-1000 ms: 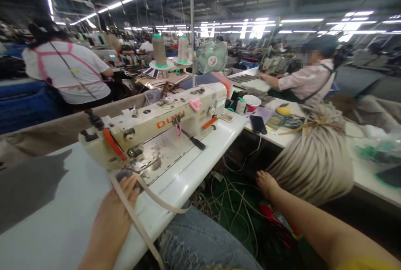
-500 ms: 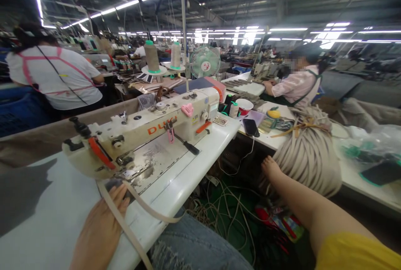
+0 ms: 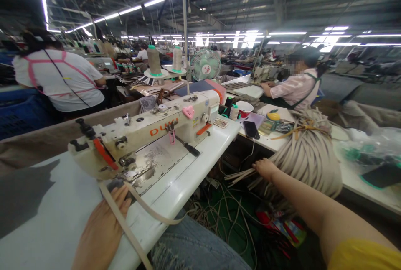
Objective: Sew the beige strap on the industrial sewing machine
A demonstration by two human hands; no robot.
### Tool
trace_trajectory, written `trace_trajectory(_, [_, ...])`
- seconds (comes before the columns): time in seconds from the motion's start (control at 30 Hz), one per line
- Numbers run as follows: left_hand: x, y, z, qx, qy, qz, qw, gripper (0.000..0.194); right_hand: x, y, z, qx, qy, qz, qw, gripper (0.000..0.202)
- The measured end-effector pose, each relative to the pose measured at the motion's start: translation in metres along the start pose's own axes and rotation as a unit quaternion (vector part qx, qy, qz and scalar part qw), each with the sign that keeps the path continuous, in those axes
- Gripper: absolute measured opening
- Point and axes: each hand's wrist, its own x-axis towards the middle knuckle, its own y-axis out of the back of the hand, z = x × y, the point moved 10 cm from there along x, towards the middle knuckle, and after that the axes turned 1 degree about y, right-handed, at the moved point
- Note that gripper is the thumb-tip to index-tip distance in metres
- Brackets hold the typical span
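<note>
My left hand [image 3: 102, 228] lies flat on the white sewing table, fingers stretched out beside the presser foot of the sewing machine [image 3: 156, 126]. A beige strap [image 3: 125, 224] runs from under the machine head across the back of these fingers. Another length of strap [image 3: 150, 209] curves from the needle area over the table edge. On the right, my right hand [image 3: 265, 169] is closed around several loose strap ends [image 3: 239, 176]. They stick out to the left of a big tied bundle of beige straps [image 3: 310, 157], which hangs over the side table.
A phone [image 3: 250, 129] with a white cable, a yellow-lidded jar [image 3: 273, 120] and a red-and-white bowl [image 3: 244, 108] stand on the side table [image 3: 360, 186]. Loose straps [image 3: 232, 215] tangle on the floor below. Co-workers sit at left [image 3: 59, 73] and right [image 3: 300, 82].
My right hand has moved a little left, and several strap ends now show in it, drawn out from the bundle. My left hand stays in place by the machine.
</note>
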Motion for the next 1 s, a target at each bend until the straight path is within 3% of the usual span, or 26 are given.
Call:
trace_trajectory(0.37, [-0.001, -0.003, -0.004, -0.007, -0.007, 0.003, 1.000, 0.061, -0.001, 0.029, 0.004, 0.078, -0.003, 0.059, 0.995, 0.021])
trace_trajectory(0.6, [0.001, -0.007, -0.007, -0.001, 0.003, -0.005, 1.000, 0.066, -0.011, 0.060, 0.016, 0.196, -0.037, 0.151, 0.968, 0.026])
trace_trajectory(0.77, [-0.001, -0.013, -0.010, -0.001, 0.010, -0.009, 1.000, 0.064, -0.028, 0.070, 0.020, 0.245, -0.055, 0.181, 0.951, 0.019])
trace_trajectory(0.9, [-0.002, -0.018, -0.015, -0.004, 0.008, -0.012, 1.000, 0.062, -0.034, 0.077, 0.006, 0.284, -0.042, 0.186, 0.940, 0.017])
trace_trajectory(1.0, [0.000, -0.023, -0.023, -0.007, -0.004, -0.017, 1.000, 0.062, -0.035, 0.091, -0.020, 0.329, -0.016, 0.193, 0.924, 0.013])
